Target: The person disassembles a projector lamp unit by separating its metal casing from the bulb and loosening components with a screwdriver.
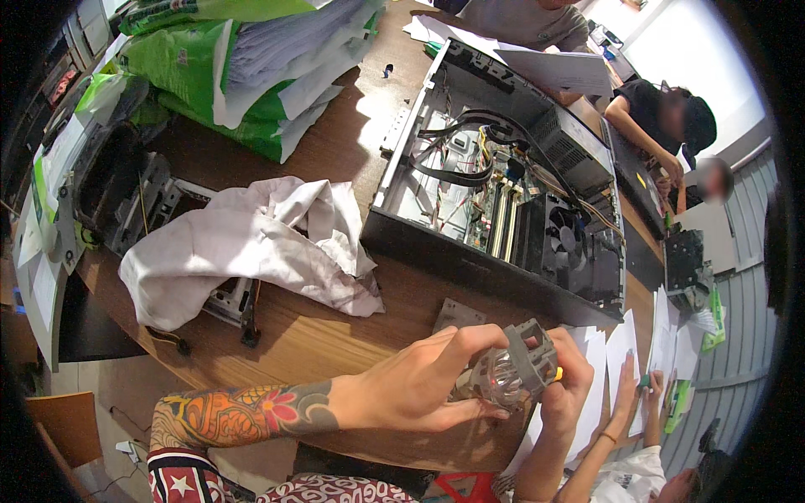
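Note:
Between my two hands is a projector lamp [503, 377], a clear faceted glass reflector set in a grey frame. My left hand [411, 377] reaches in from the left with a tattooed forearm. Its thumb and fingers close round the glass side of the lamp. My right hand [568, 381] grips the grey frame from the right. A small yellow tip [558, 374] shows beside its fingers; what it belongs to is hidden. Just beyond the lamp a small flat grey plate [457, 314] lies on the wooden table [327, 344].
An opened black computer case [495, 268] stands beyond my hands. A crumpled white cloth [251, 243] covers metal parts at left. Green packs of paper [260, 75] lie behind it. Paper sheets [587, 402] spread at right, near a co-worker's hands [625, 390]. Other people sit farther back.

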{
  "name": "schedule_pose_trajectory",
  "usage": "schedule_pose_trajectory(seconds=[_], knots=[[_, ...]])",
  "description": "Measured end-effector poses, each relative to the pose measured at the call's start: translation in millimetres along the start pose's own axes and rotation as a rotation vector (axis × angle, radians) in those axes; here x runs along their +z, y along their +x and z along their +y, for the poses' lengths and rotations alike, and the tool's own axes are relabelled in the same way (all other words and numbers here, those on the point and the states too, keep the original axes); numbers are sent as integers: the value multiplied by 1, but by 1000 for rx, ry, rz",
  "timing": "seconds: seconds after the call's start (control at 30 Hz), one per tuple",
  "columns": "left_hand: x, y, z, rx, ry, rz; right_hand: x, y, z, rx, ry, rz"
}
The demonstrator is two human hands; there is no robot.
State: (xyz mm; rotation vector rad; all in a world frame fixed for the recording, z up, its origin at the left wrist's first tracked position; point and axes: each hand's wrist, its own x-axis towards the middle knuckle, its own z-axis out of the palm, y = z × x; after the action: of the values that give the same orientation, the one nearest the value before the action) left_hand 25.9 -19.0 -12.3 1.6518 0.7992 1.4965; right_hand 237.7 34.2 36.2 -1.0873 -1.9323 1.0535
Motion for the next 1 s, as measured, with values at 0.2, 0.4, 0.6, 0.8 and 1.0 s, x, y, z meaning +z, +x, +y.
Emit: schedule_pose_trajectory(seconds=[0.2,0.4,0.6,0.8,1.0], knots=[[4,0,-5,24,-43,26,0,2,-4,15,-17,-9],[0,3,-6,-7,-86,4,-1,1,0,-18,27,-18],[-8,11,2,-139,-149,-92,-6,2,-7,-95,-30,-8],[-12,13,6,-155,-76,-141,-5,3,-5,-252,-253,-26],[-14,16,6,-56,20,-164,-5,-1,-6,-160,-151,-99]])
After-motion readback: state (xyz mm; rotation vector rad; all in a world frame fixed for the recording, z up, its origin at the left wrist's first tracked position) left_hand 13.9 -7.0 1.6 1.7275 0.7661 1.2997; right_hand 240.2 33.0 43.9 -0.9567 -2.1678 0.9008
